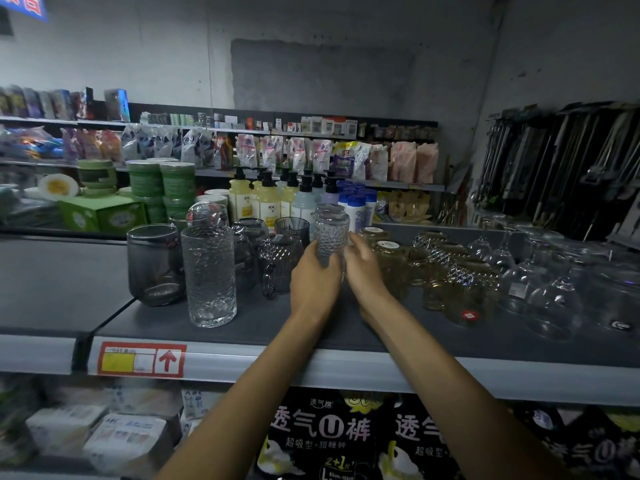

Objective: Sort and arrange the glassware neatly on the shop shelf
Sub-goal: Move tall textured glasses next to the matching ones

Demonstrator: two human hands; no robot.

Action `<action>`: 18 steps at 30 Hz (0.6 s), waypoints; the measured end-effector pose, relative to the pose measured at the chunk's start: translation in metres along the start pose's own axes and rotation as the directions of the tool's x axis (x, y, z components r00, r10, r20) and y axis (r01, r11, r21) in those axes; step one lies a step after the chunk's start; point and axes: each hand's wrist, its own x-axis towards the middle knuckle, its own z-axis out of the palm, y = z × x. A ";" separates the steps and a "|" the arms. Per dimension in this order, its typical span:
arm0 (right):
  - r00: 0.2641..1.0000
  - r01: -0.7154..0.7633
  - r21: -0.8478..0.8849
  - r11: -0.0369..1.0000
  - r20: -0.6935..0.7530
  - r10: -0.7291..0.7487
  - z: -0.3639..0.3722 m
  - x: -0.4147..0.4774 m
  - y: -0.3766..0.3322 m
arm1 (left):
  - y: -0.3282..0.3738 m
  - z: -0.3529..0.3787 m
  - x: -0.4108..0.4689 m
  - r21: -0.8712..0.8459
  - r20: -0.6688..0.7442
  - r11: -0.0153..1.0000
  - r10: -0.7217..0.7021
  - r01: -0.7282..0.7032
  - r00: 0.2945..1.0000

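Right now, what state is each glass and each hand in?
Textured tumbler: upright, held near its base.
Left hand: grips the tumbler.
Right hand: touches the tumbler; grip unclear.
Tall clear glass: upright, empty, standing on the shelf.
Smoky grey glass: upright, empty.
Price tag: stuck on the shelf edge.
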 end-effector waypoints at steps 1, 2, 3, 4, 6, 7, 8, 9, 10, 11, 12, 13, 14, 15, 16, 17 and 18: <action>1.000 0.019 -0.032 0.999 -0.011 -0.020 -0.001 0.000 -0.001 | 0.000 0.000 -0.002 0.035 -0.012 0.999 0.012 -0.011 1.000; 0.999 0.036 -0.047 0.998 -0.024 -0.037 -0.001 -0.001 -0.002 | 0.001 0.000 -0.004 0.063 -0.031 0.998 0.030 -0.028 0.999; 0.998 0.044 -0.052 0.998 -0.034 -0.046 -0.001 -0.001 -0.003 | 0.002 -0.001 -0.005 0.089 -0.059 0.994 0.064 -0.059 0.996; 0.997 0.061 -0.056 0.997 -0.040 -0.063 0.000 -0.001 -0.002 | 0.005 -0.003 -0.005 0.120 -0.092 0.987 0.120 -0.108 0.989; 0.995 0.095 -0.089 0.991 -0.026 -0.098 0.000 -0.004 -0.004 | 0.013 -0.009 -0.002 0.234 -0.138 0.943 0.274 -0.237 0.952; 0.993 0.116 -0.107 0.987 -0.014 -0.118 0.000 -0.005 -0.004 | 0.019 -0.012 0.002 0.312 -0.131 0.902 0.352 -0.299 0.927; 0.992 0.122 -0.124 0.985 0.019 -0.121 -0.002 -0.006 -0.004 | 0.023 -0.015 0.008 0.384 -0.101 0.853 0.419 -0.353 0.902; 0.995 0.099 -0.166 0.981 0.050 -0.092 -0.002 -0.008 -0.004 | 0.027 -0.017 0.014 0.450 -0.053 0.800 0.468 -0.397 0.882; 0.996 0.080 -0.212 0.974 0.059 -0.069 0.000 -0.010 -0.002 | 0.030 -0.019 0.021 0.515 0.001 0.743 0.498 -0.427 0.867; 0.997 0.070 -0.285 0.956 0.056 -0.056 0.002 -0.010 0.001 | 0.032 -0.020 0.028 0.576 0.052 0.686 0.513 -0.445 0.857; 0.997 0.077 -0.359 0.930 0.050 -0.063 0.006 -0.009 0.005 | 0.032 -0.020 0.034 0.623 0.097 0.633 0.519 -0.458 0.849; 0.997 0.080 -0.424 0.902 0.038 -0.070 0.008 -0.008 0.009 | 0.032 -0.020 0.039 0.652 0.141 0.593 0.518 -0.473 0.844; 0.997 0.073 -0.472 0.878 0.029 -0.068 0.010 -0.002 0.018 | 0.032 -0.019 0.043 0.668 0.177 0.563 0.515 -0.486 0.839; 0.998 0.061 -0.511 0.858 0.022 -0.057 0.010 -0.003 0.018 | 0.032 -0.019 0.045 0.678 0.202 0.542 0.513 -0.497 0.834; 0.998 0.052 -0.532 0.845 0.009 -0.056 0.010 -0.002 0.018 | 0.031 -0.019 0.048 0.683 0.216 0.529 0.512 -0.504 0.831; 0.998 0.041 -0.544 0.838 -0.009 -0.055 0.008 -0.004 0.015 | 0.031 -0.019 0.049 0.683 0.218 0.525 0.516 -0.507 0.829; 0.998 0.044 -0.545 0.838 -0.022 -0.067 0.007 -0.006 0.013 | 0.030 -0.018 0.050 0.684 0.210 0.527 0.521 -0.505 0.827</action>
